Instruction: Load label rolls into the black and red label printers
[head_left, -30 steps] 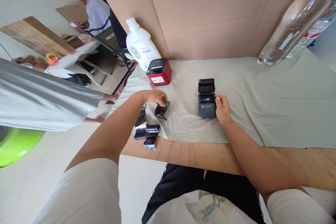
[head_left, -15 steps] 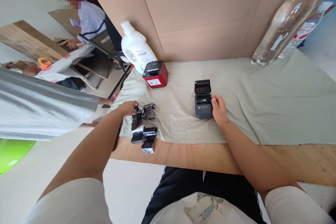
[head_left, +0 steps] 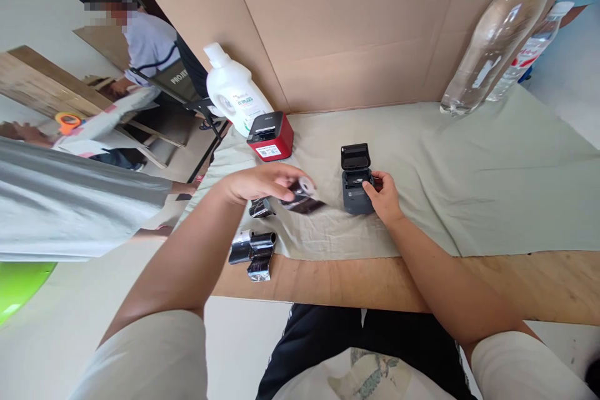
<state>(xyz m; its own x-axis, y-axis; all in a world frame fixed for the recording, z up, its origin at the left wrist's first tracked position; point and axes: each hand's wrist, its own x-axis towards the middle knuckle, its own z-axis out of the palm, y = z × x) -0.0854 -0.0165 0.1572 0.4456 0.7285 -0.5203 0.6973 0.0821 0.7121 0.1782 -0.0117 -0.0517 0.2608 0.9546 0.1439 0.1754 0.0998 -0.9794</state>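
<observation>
My left hand (head_left: 274, 182) is closed on a small paper roll (head_left: 305, 187) with a white end and a dark, shiny loose strip, blurred by motion, above the cloth. My right hand (head_left: 385, 197) grips the right side of a dark grey portable printer (head_left: 359, 200), its thumb over the front edge of the opening. The printer's lid (head_left: 355, 156) stands raised. Partly behind my left forearm lies a dark roll (head_left: 261, 207). Nearer the table's front edge are more dark, shiny rolls (head_left: 263, 244) with strips partly unrolled.
A red and black box-shaped printer (head_left: 276, 140) stands before a white jug (head_left: 239, 90). Two clear bottles (head_left: 499, 31) lean at the back right by a cardboard panel (head_left: 356, 31). A light green cloth (head_left: 506, 200) covers the wooden table (head_left: 328, 281). Other people are at the left.
My left hand has lifted a paper roll from the group at the left and carried it right towards the grey printer. My right thumb has shifted onto the printer's front.
</observation>
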